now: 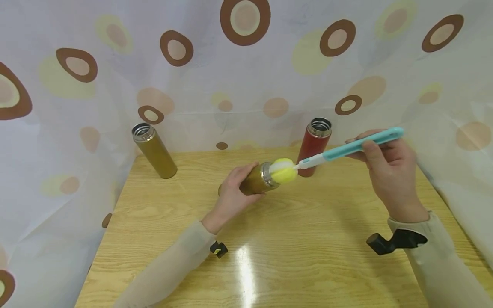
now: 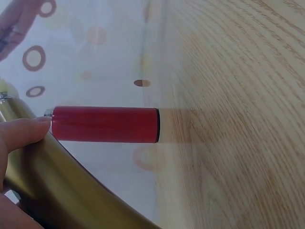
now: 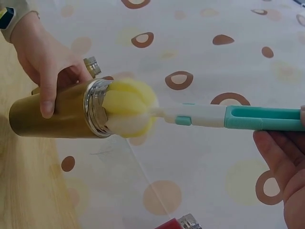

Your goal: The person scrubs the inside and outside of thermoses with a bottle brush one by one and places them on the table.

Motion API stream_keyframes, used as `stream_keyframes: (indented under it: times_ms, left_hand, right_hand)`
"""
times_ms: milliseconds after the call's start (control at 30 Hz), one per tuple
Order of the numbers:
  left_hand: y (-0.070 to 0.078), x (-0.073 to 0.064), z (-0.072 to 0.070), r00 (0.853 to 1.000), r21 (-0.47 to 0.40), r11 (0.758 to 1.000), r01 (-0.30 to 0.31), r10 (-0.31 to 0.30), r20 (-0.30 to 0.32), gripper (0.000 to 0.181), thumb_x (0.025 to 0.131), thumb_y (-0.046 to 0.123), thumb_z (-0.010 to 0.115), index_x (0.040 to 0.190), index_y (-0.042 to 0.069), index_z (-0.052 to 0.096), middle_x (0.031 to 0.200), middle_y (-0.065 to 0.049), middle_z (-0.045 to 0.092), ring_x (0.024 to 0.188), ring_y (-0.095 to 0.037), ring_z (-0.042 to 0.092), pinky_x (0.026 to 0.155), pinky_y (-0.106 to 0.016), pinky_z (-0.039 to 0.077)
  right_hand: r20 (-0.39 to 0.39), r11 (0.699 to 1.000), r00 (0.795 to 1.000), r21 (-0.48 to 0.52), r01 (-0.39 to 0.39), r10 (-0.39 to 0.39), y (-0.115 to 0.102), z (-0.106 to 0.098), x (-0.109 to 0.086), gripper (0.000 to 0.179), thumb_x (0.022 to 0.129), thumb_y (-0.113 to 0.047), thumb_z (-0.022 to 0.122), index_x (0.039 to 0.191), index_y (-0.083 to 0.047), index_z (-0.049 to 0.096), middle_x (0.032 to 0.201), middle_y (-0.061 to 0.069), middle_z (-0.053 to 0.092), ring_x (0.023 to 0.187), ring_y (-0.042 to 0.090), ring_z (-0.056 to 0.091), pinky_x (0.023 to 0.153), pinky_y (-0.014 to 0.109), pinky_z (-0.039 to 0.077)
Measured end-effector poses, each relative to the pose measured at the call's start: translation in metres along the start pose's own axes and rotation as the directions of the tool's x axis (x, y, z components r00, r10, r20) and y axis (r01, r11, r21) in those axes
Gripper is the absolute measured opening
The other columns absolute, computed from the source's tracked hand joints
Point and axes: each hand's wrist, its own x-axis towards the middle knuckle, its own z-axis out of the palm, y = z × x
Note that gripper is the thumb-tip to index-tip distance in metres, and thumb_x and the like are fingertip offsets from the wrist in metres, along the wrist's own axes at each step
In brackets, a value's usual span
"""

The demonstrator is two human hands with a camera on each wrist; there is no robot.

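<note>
My left hand [image 1: 236,188] grips a gold thermos bottle [image 1: 255,180] around its body, tilted so that its open steel mouth points right. In my right hand [image 1: 394,171] is a bottle brush [image 1: 348,149] with a turquoise and white handle, pinched between thumb and fingers. Its yellow and white sponge head [image 3: 129,106] sits at the bottle's mouth, bulging outside the rim; whether part of it is inside is hard to tell. The left wrist view shows the thumb [image 2: 26,132] lying along the gold bottle [image 2: 71,186].
A red thermos bottle [image 1: 309,149] stands uncapped behind the brush. At the back left, another uncapped gold bottle [image 1: 157,153] stands upright. The wooden table [image 1: 300,252] meets a patterned sheet [image 1: 239,77] at the back and sides.
</note>
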Motion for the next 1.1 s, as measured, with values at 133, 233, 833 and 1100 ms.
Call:
stream_keyframes:
  times_ms: [133, 233, 833, 1100]
  left_hand:
    - [0.002, 0.000, 0.000, 1.000, -0.006, 1.000, -0.001, 0.001, 0.000, 0.082, 0.074, 0.006, 0.094, 0.147, 0.008, 0.058, 0.140, -0.016, 0.061, 0.130, -0.035, 0.056, 0.107, -0.058, 0.046]
    - [0.003, 0.000, 0.001, 1.000, -0.009, 1.000, -0.002, 0.002, -0.004, 0.081, 0.074, 0.006, 0.094, 0.146, 0.008, 0.058, 0.140, -0.015, 0.061, 0.130, -0.034, 0.057, 0.107, -0.058, 0.046]
    - [0.007, 0.002, 0.005, 1.000, -0.006, 1.000, 0.010, -0.010, -0.024, 0.081, 0.074, 0.008, 0.095, 0.146, 0.012, 0.059, 0.141, -0.013, 0.061, 0.130, -0.033, 0.057, 0.107, -0.057, 0.047]
    - [0.008, 0.003, 0.006, 0.999, -0.039, 0.998, 0.047, -0.048, -0.007, 0.081, 0.075, 0.008, 0.094, 0.147, 0.010, 0.057, 0.142, -0.013, 0.060, 0.132, -0.034, 0.056, 0.108, -0.058, 0.046]
  right_hand:
    - [-0.005, 1.000, 1.000, -0.030, -0.007, 0.007, 0.000, 0.001, -0.001, 0.018, 0.102, 0.013, 0.051, 0.115, 0.022, 0.059, 0.105, 0.019, 0.073, 0.097, 0.025, 0.074, 0.091, 0.035, 0.060]
    - [-0.005, 0.999, 1.000, -0.043, -0.005, 0.005, 0.000, 0.002, -0.001, 0.017, 0.102, 0.013, 0.051, 0.115, 0.022, 0.059, 0.106, 0.020, 0.073, 0.098, 0.025, 0.075, 0.091, 0.035, 0.060]
    - [-0.003, 0.998, 0.999, -0.044, 0.034, -0.034, -0.001, 0.010, 0.003, 0.017, 0.101, 0.014, 0.052, 0.113, 0.024, 0.058, 0.105, 0.021, 0.074, 0.096, 0.026, 0.075, 0.091, 0.037, 0.060]
    - [0.005, 0.996, 0.999, -0.073, 0.041, -0.041, 0.000, 0.011, 0.004, 0.018, 0.101, 0.012, 0.055, 0.115, 0.022, 0.059, 0.105, 0.019, 0.074, 0.094, 0.023, 0.075, 0.090, 0.034, 0.061]
